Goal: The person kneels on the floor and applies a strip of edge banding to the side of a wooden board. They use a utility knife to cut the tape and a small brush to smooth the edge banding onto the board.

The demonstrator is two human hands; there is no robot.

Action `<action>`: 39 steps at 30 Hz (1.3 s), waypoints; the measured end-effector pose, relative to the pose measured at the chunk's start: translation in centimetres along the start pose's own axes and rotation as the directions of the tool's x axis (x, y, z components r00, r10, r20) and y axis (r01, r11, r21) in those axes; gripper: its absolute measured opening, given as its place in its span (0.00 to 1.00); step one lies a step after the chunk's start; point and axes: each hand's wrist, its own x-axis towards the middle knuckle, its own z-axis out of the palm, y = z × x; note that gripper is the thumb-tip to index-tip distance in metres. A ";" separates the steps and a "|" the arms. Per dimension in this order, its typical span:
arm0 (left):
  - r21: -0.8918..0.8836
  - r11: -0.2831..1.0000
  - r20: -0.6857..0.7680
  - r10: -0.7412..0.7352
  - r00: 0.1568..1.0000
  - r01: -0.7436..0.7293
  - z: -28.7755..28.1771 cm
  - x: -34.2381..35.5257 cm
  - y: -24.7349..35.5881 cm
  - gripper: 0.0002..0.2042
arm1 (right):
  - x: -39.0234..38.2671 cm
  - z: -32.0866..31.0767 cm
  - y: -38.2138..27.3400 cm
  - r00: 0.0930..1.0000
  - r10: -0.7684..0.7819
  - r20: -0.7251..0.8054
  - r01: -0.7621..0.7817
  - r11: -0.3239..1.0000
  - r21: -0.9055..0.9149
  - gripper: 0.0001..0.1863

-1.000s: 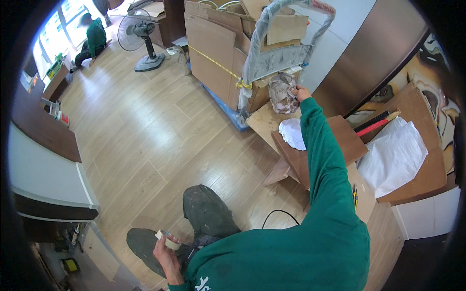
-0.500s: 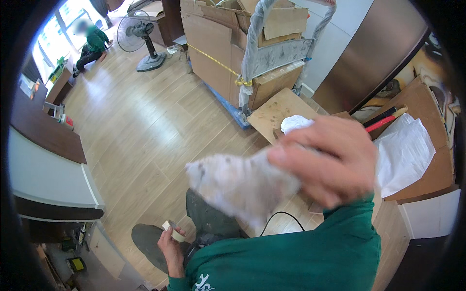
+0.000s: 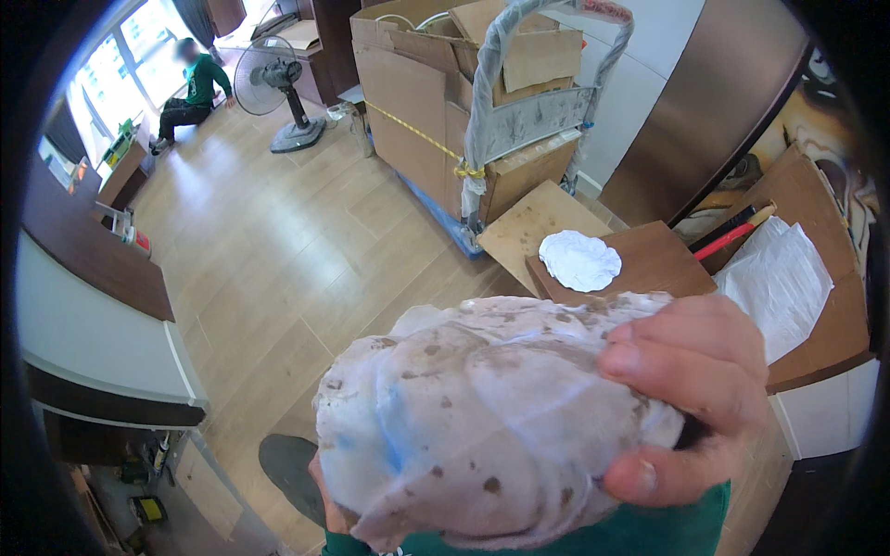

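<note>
R hand up close to the head cam, grip clamped on a crumpled, dirt-spotted whitish plastic wrap, fingers over its right end. L hand barely peeks out under the wrap; can't tell its grip. Behind: cardboard boxes on a cart, a fan on the floor.
</note>
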 end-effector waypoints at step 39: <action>0.223 0.975 0.434 -0.115 0.893 0.017 8.6 4.8 -1.7 0.12 | -53.7 -21.0 4.8 -0.137 0.580 -0.803 -0.710 -0.623 -0.329 0.22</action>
